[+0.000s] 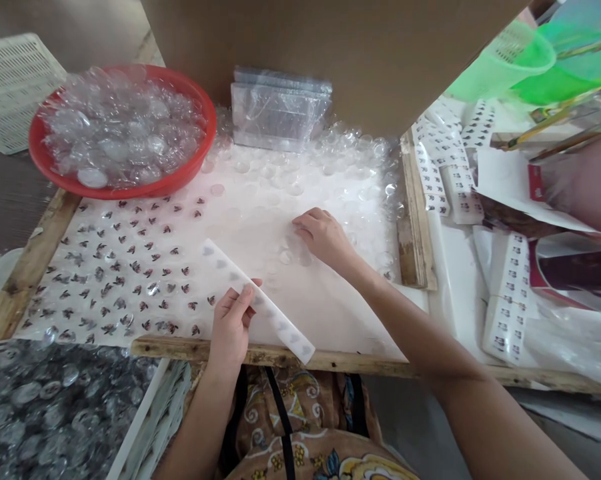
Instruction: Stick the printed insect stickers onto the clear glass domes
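Observation:
My left hand (235, 320) holds a white strip (257, 300) with a row of faint printed marks, pinched between thumb and fingers and slanting down to the right. Over the white work surface (330, 313), my right hand (323, 237) has its fingers bent together near small clear discs (285, 256); whether anything is between the fingertips is too small to tell. Many clear discs lie across the back of the surface. Rows of clear pieces with dark and reddish printed figures (135, 267) cover its left part.
A red basin (205, 143) heaped with clear discs stands at the back left. Wrapped flat packs (280, 113) lean against a cardboard box (330, 47). Wooden strips (413, 220) edge the surface. Printed strips (505, 300) lie at right; a crate of clear pieces (153, 413) is below left.

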Action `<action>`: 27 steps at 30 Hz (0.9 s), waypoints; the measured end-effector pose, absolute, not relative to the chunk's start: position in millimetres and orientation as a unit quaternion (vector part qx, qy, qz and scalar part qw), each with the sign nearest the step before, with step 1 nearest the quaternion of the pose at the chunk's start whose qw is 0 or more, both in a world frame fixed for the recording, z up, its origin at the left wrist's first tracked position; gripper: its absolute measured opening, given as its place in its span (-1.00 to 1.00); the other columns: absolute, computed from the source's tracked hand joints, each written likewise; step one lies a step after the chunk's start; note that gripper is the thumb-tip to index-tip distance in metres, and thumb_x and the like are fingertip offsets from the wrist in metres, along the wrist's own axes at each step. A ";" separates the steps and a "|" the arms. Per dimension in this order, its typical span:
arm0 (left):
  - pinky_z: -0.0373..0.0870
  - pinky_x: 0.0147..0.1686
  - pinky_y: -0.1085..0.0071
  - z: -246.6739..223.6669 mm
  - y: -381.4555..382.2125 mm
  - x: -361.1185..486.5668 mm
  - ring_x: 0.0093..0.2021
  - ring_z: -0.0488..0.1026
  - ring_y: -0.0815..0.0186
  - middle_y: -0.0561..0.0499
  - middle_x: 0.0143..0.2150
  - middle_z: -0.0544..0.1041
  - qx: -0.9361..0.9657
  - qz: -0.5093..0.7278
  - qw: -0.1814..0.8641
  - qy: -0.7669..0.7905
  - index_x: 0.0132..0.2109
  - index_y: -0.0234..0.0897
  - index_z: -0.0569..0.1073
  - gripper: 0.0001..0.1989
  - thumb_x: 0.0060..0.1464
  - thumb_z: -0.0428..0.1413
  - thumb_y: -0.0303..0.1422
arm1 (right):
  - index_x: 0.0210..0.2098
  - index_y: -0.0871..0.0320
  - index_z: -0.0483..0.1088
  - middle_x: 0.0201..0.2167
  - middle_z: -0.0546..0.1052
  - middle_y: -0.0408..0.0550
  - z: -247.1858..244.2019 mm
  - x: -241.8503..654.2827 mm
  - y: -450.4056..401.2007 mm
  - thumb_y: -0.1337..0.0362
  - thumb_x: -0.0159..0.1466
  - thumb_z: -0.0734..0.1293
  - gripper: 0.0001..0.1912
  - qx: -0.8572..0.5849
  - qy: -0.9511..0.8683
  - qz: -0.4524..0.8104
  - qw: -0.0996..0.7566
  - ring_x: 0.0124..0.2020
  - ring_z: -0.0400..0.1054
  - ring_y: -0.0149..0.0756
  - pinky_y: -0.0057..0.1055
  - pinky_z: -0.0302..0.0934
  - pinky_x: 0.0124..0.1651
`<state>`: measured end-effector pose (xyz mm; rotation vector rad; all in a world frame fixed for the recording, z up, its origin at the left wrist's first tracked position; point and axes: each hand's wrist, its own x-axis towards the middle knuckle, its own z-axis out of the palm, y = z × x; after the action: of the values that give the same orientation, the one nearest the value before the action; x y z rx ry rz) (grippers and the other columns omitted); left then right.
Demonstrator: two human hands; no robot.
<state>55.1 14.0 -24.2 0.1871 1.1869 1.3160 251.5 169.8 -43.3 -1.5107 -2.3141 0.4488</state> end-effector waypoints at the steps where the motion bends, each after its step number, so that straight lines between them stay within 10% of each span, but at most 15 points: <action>1: 0.30 -0.45 0.52 -24.5 13.8 54.9 -0.45 0.36 0.45 0.00 -0.36 0.59 0.082 0.574 0.629 0.518 -0.42 -0.27 0.64 -0.75 -0.18 0.43 -0.19 | -0.11 0.15 0.52 -0.14 0.51 0.13 -41.9 251.2 167.6 0.40 0.31 0.28 -0.78 -0.534 -0.812 0.168 0.165 -0.10 0.39 -0.03 -0.10 0.32 -0.03; 15: 0.31 -0.45 0.54 -24.7 13.7 53.6 -0.41 0.37 0.44 0.02 -0.38 0.57 0.085 0.582 0.621 0.518 -0.34 -0.28 0.67 -0.69 -0.20 0.44 -0.16 | -0.06 0.12 0.47 -0.13 0.51 0.08 -33.1 243.0 110.3 0.34 0.34 0.29 -0.80 -0.383 -0.856 0.282 0.202 -0.09 0.43 -0.13 -0.18 0.38 -0.06; 27: 0.34 -0.43 0.56 -25.8 13.6 51.7 -0.41 0.41 0.45 0.01 -0.36 0.59 0.079 0.601 0.607 0.515 -0.35 -0.25 0.67 -0.70 -0.23 0.45 -0.17 | 0.19 0.14 0.37 0.19 0.40 0.23 -61.7 317.2 133.3 0.22 0.33 0.29 -0.56 -0.578 -0.781 0.106 0.212 0.21 0.24 0.14 0.17 0.22 0.21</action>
<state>51.7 13.6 -25.8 0.1821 1.1895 1.3890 317.2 133.3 -61.7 -1.6061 -2.1694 0.2940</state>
